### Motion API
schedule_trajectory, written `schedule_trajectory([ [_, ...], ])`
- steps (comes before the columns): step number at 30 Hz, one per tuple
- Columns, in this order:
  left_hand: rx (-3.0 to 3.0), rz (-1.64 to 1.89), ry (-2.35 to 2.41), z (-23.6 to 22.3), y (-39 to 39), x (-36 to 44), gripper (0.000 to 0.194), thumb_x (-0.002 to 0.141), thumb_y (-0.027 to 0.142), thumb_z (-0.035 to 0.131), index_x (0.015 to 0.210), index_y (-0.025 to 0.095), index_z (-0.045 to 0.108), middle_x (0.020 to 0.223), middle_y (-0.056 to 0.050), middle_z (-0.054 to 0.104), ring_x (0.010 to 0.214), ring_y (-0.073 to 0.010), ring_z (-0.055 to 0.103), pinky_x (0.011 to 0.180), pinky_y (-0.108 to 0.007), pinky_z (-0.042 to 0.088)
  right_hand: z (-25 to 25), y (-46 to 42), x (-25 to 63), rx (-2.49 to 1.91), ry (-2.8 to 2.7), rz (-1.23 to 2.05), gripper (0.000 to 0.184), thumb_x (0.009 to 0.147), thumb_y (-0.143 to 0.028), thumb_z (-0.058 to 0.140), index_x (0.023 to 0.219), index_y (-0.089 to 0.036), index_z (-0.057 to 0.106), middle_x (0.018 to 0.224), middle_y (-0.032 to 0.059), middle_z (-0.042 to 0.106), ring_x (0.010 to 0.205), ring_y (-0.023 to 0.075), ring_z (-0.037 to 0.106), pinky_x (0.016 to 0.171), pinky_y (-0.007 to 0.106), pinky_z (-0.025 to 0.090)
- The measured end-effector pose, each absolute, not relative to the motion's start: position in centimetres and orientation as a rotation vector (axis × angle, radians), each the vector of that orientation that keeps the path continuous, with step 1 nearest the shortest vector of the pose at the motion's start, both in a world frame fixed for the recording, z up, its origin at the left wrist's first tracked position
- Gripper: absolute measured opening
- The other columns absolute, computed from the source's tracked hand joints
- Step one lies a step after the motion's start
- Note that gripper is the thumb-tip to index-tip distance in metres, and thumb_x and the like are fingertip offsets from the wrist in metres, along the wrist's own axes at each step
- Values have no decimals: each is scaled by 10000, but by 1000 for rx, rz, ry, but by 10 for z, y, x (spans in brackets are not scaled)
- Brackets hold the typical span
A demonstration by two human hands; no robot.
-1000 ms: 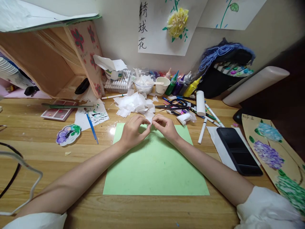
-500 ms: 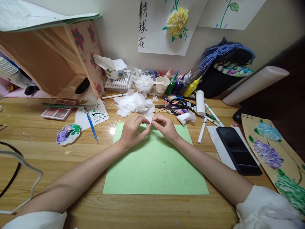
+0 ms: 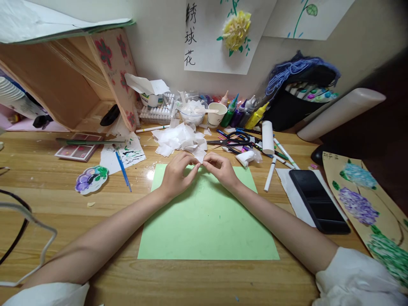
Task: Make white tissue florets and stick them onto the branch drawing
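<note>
My left hand (image 3: 179,175) and my right hand (image 3: 222,171) meet above the far edge of a light green sheet of paper (image 3: 208,225). Thumb and forefinger of each are pinched together, the fingertips almost touching. Between them shows a small piece of white tissue paper (image 3: 201,160), mostly covered by the fingers. Just beyond lies a loose pile of white tissue paper pieces (image 3: 177,138). Black-handled scissors (image 3: 237,139) rest to the right of this pile.
Glue bottles (image 3: 239,114), a paper cup (image 3: 217,114) and a bowl of white scraps (image 3: 192,112) line the back. Left are a paint palette (image 3: 92,178) and blue brushes (image 3: 123,170). A phone (image 3: 318,202), a white marker (image 3: 270,174) and a flower picture (image 3: 358,204) lie right.
My fingertips have shifted very slightly at the pinch, the left thumb moving closer to its forefinger. Both arms and the green sheet stay in place.
</note>
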State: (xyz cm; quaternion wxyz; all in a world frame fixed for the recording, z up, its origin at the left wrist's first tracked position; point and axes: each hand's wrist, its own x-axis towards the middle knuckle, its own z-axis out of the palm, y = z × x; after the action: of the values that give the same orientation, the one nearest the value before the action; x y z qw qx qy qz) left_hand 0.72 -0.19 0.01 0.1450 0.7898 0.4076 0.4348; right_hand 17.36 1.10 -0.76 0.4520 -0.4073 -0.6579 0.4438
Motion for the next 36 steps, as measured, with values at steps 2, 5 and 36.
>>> schedule_trajectory([
  [2,2210,1245,1169,1,-1,7,104,848,265,510,811,189,571,774,-34,597,759,-145,539,667,-275,432,-7,11,174,-1019,-1625,1092,203,783,-362,577,695,-181,596,723,13,536,685,134,500,610,264,382],
  [5,2132,1234,1162,2,0,7,117,852,274,508,793,191,565,759,-26,589,739,-139,533,637,-262,421,-7,11,174,-1019,-1638,1090,206,785,-365,575,701,-179,602,725,16,542,691,136,498,611,266,379],
  [36,2093,1273,1115,0,3,7,95,844,246,535,805,180,592,772,-21,603,722,-122,535,596,-241,407,-10,12,173,-1005,-1589,1144,162,741,-322,626,710,-169,582,721,11,520,686,134,509,628,269,400],
])
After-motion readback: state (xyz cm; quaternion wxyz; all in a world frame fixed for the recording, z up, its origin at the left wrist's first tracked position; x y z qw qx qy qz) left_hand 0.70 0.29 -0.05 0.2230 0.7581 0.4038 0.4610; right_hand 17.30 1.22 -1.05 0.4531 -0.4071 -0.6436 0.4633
